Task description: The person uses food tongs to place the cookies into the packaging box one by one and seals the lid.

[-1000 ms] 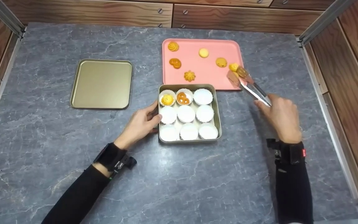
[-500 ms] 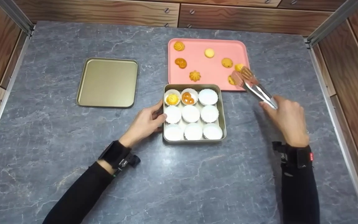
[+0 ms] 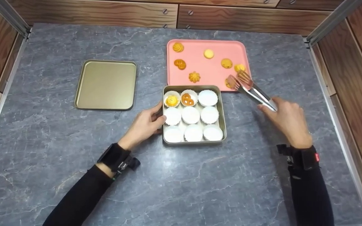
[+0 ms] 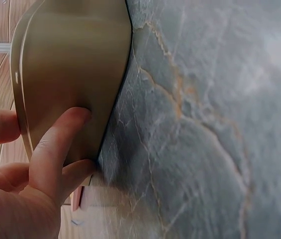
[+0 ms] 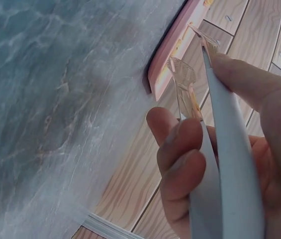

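Note:
In the head view, my left hand [image 3: 144, 125] holds the left wall of an open square gold tin [image 3: 223, 125]. The left wrist view shows fingers on the tin's outer wall [image 4: 75, 59] and a digit at its rim. White paper cups [image 3: 190, 115] line the tin in rows; one contains a yellow-topped cookie [image 3: 172, 100], another a pretzel cookie [image 3: 187, 99]. My right hand [image 3: 291, 121] grips metal tongs [image 3: 261, 95] with translucent brownish tips. Those tips stand apart over the tray's right end, one partly covering a round cookie [image 3: 229, 83], the other beside a yellow cookie [image 3: 239, 67].
A pink tray [image 3: 212, 70] lies behind the tin, bearing several cookies, among them a flower-shaped one [image 3: 194, 77] and a swirl [image 3: 178, 47]. The gold lid [image 3: 106, 84] lies at the left on the grey marbled table [image 3: 156, 188]. Wood-patterned panels [image 3: 99, 14] border the table.
The tong tips have spread wider, and the round cookie between them now lies nearer the tray's front edge. My left hand stays on the tin. The head view has shifted slightly.

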A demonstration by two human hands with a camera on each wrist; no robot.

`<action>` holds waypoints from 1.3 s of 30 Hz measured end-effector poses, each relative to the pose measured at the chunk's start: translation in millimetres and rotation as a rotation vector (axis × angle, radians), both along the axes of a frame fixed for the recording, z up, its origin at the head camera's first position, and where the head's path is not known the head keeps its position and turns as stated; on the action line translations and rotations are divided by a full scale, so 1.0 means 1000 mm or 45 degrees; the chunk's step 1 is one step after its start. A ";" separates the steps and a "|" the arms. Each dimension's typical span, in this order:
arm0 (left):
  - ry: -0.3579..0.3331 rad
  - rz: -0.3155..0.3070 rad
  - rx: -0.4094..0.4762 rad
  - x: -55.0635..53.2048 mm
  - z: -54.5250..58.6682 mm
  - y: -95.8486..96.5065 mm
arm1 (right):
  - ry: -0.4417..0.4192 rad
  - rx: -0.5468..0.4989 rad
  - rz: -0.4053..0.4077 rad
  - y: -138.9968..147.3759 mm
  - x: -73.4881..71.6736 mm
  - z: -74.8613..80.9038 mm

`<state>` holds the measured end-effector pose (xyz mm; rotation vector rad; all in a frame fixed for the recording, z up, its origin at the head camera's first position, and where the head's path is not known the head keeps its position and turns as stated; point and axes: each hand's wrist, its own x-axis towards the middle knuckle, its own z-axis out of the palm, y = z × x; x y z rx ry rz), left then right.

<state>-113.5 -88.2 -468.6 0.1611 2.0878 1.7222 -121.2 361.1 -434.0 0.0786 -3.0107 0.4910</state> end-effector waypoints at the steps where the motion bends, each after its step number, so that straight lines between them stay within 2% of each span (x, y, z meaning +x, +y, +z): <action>1: -0.002 -0.001 0.003 0.000 0.000 0.000 | -0.014 -0.002 -0.002 0.000 0.000 0.000; 8: 0.021 -0.007 -0.008 -0.001 -0.001 0.000 | -0.055 -0.006 -0.005 -0.001 -0.002 0.004; 18: -0.027 0.000 0.078 0.000 -0.003 0.001 | -0.054 0.010 0.060 -0.002 -0.005 0.007; 25: 0.015 0.000 0.034 0.000 -0.002 0.000 | -0.002 0.064 0.082 -0.002 -0.015 0.009; 31: -0.014 0.010 0.028 -0.001 -0.002 0.001 | 0.032 0.038 0.054 -0.002 -0.026 0.003; 39: -0.022 0.005 0.036 -0.001 -0.004 0.000 | 0.046 0.018 0.048 0.004 -0.017 0.002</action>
